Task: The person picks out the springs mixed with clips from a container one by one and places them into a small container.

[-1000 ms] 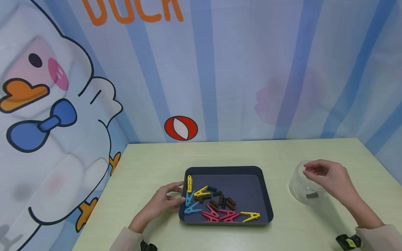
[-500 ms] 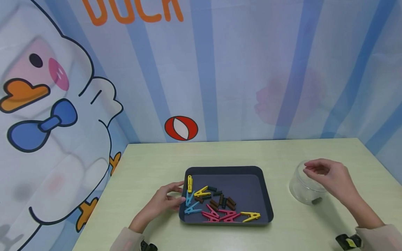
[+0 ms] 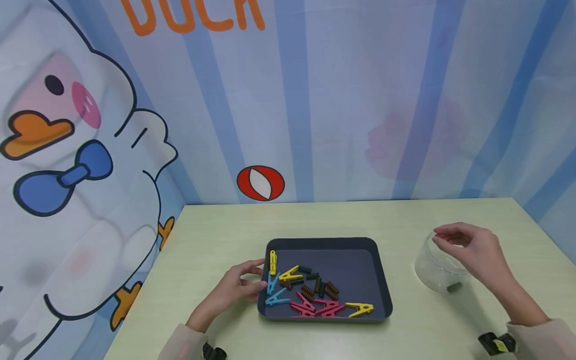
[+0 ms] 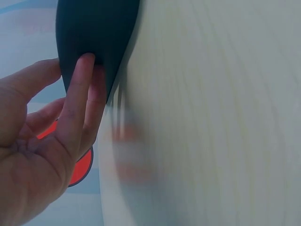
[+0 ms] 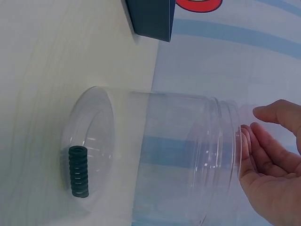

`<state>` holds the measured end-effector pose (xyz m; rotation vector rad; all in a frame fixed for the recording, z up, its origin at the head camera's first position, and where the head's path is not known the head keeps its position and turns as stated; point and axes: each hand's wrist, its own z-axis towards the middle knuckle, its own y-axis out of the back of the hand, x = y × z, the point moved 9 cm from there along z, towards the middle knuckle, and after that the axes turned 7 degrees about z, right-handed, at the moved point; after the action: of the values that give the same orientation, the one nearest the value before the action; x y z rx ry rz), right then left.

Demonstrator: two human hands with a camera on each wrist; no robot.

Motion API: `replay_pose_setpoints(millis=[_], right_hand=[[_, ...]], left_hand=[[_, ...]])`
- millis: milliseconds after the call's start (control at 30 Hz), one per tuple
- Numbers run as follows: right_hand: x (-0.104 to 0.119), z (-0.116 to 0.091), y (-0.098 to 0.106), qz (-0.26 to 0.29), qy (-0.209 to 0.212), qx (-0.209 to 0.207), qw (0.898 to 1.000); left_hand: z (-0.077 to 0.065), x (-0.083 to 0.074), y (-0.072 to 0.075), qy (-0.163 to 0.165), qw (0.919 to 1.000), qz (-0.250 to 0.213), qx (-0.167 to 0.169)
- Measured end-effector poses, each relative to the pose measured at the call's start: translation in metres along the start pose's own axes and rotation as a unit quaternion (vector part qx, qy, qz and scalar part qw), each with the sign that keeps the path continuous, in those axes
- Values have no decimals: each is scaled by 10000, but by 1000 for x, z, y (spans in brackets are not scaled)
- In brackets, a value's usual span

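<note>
My right hand (image 3: 472, 247) is at the mouth of a clear plastic jar (image 5: 169, 160), thumb and fingers apart with nothing between them. A dark green coil spring (image 5: 78, 172) lies at the bottom of this jar. My left hand (image 3: 231, 287) touches the left side of a dark grey tray (image 3: 346, 260); in the left wrist view its fingertips rest against the outer wall. In the tray are yellow clothespins (image 3: 359, 309), blue clothespins (image 3: 276, 299), pink clothespins (image 3: 330, 310), brown coil springs (image 3: 332, 289) and dark green coil springs (image 3: 304, 269).
Tray and jar stand on a pale wooden table (image 3: 216, 230), with bare tabletop between them. Behind it hangs a blue striped curtain (image 3: 337, 100) with a printed duck (image 3: 90, 200) at the left.
The dark spring in the jar has shifted slightly right along the bottom and come to lie there. My right hand has risen a little. Left hand and tray stay in place.
</note>
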<state>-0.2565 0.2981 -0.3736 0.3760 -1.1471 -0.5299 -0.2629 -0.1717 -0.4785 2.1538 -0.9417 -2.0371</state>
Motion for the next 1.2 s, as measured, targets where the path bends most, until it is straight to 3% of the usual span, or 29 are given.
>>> replay_pose_setpoints(millis=[800,1200], right_hand=[[27,1,-29,464,181,234,9985],[36,-1,-56,734,238,518,9957]], left_hand=[[1,1,-1,-15,10000,55,14],[1,2,0,-28,10000,42,16]])
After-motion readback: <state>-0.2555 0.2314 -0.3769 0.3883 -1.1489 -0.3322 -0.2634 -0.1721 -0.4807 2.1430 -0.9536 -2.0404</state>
